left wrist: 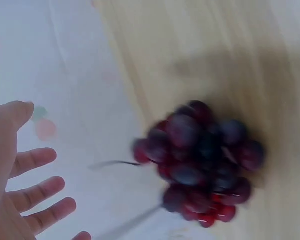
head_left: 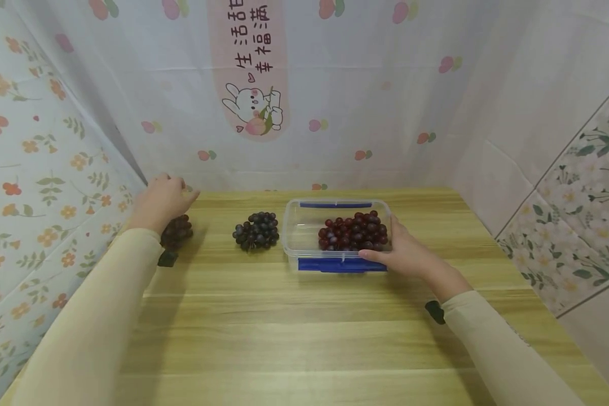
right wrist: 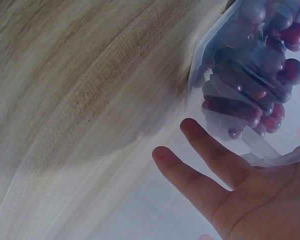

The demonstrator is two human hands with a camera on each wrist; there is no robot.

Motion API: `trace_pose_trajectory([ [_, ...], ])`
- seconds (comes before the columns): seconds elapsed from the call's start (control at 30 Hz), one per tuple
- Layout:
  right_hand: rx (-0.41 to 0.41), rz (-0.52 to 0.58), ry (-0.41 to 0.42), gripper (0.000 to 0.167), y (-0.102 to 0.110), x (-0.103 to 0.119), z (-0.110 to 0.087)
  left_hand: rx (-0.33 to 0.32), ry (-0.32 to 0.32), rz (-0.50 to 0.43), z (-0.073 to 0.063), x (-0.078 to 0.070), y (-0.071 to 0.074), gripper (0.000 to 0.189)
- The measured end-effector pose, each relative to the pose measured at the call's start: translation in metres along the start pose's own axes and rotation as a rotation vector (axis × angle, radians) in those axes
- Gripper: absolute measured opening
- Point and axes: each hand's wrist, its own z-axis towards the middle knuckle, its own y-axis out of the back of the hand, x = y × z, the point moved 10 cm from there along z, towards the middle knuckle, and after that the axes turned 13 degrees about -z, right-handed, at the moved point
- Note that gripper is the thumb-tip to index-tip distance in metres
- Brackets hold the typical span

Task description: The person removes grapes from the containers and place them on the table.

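Observation:
At the far left of the table, my left hand [head_left: 162,200] is over a bunch of dark red grapes [head_left: 177,232]. The left wrist view shows its fingers [left wrist: 42,192] spread and apart from that grape bunch [left wrist: 197,162], with nothing held. My right hand [head_left: 408,251] grips the right end of a clear plastic food container [head_left: 304,256], thumb over the front rim and fingers along the end wall. Red grapes [head_left: 352,231] lie in the container's right part; its left part shows bare plastic. Through the wall, the grapes [right wrist: 255,70] appear near the hand's fingers [right wrist: 190,177].
A second bunch of dark grapes [head_left: 256,231] lies on the wooden table [head_left: 284,327], just left of the container. Blue clips [head_left: 342,265] line the container's long sides. Patterned cloth [head_left: 335,101] hangs behind the table, with floral cloth [head_left: 40,186] along the left.

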Motion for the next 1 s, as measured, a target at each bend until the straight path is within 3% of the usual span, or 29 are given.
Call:
trace_pose_trajectory([
  [0.2,-0.007,0.008,0.007,0.144,0.001,0.001,0.000,-0.019,-0.073,0.069,0.009,-0.051,0.005,0.061],
  [0.43,-0.014,0.008,0.014,0.143,0.001,0.002,0.000,0.019,-0.161,0.099,0.013,-0.118,-0.001,0.055],
  [0.77,-0.020,0.017,0.026,0.143,0.001,-0.002,0.002,0.221,-0.272,0.098,0.017,-0.201,-0.037,0.050],
  [1.0,-0.009,-0.010,0.023,0.143,0.001,0.001,0.001,0.366,-0.351,0.104,0.010,-0.251,-0.065,0.045],
])
